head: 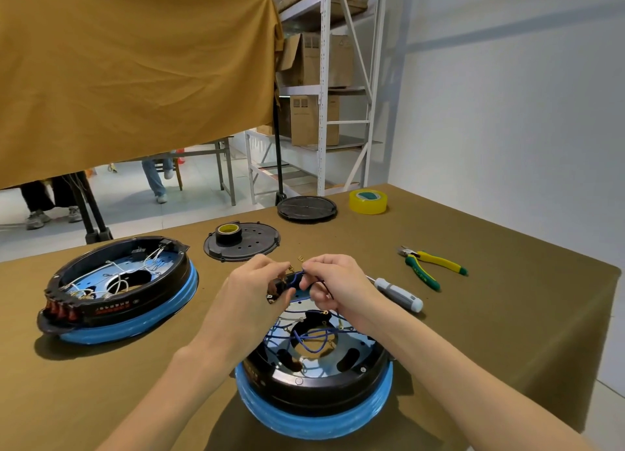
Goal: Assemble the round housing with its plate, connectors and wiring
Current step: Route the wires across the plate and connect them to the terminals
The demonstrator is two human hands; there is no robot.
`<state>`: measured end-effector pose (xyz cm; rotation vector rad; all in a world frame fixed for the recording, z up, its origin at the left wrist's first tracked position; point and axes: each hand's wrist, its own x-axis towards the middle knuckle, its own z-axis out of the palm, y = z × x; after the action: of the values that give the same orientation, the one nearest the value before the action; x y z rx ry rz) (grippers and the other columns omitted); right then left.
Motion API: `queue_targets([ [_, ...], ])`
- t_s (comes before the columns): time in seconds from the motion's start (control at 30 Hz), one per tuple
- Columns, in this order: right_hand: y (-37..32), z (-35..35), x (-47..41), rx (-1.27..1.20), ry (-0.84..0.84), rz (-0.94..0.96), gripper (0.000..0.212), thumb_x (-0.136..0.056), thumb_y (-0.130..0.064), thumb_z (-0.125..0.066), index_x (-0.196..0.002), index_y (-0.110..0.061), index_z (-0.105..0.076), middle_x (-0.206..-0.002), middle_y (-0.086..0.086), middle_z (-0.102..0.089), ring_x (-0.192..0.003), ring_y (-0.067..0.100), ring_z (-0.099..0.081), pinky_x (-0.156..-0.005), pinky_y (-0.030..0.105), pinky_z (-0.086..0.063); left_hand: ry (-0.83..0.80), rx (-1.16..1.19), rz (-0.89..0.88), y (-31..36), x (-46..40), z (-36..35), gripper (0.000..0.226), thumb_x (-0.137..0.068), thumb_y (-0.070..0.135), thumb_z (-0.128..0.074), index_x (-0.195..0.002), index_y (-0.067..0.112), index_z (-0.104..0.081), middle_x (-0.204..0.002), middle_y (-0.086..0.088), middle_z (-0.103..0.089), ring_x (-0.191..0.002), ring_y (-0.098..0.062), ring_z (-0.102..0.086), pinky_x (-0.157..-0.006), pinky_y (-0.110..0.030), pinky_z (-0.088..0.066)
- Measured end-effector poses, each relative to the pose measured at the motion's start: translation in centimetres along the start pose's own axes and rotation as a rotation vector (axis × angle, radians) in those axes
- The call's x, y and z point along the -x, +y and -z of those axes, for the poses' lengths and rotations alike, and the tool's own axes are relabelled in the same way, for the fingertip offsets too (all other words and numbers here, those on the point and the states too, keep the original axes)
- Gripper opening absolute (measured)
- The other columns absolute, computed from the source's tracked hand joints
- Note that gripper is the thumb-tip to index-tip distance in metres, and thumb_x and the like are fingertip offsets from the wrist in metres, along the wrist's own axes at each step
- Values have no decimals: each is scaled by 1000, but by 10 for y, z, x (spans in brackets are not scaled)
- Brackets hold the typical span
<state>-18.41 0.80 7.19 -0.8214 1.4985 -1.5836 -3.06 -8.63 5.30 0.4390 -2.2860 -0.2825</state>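
Both your hands work above the near round housing point(314, 379), at 6 o'clock on the worktop point(473, 332). Left hand point(252, 295) pinches the black connector block point(278, 293), steadying it; right hand point(333, 283) pinches a blue wire point(293, 277), likely to seat its terminal.

A: Where are the arms sitting?

B: Both bare forearms are reaching in from the lower edge and angling toward each other, so the hands are meeting near the middle, raised above the table.

A: What is the left hand point(248, 290) doing?

B: It is showing its back to the camera, wrist bent slightly, fingers curling inward with thumb and fingertips pinching together.

A: And the right hand point(333, 281)?

B: It is sitting just beside the left, knuckles upward, fingers curling down and pinching too. The fingertips of the two hands are almost touching; whether they meet is hard to tell.
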Motion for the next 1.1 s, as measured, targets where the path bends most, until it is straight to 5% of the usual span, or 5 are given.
queue_targets([
  [0.3,6,3,2,111,-26,-11,14,-103,-8,-54,-93,-5,-63,-66,3,-63,-41,9,-40,-38,18,-28,-100,31,38,-2,1,0,39,-89,25,-79,-127,27,-72,-96,14,-65,-81,-3,-66,-73,-21,-59],
  [1.1,19,9,-2,-30,-71,72,7,-100,-7,-62,-94,-7,-66,-73,7,-64,-45,10,-42,-40,18,-30,1,64,32,2,3,3,29,-82,31,-84,-110,27,-79,-87,17,-68,-67,-2,-66,-65,-26,-59],
])
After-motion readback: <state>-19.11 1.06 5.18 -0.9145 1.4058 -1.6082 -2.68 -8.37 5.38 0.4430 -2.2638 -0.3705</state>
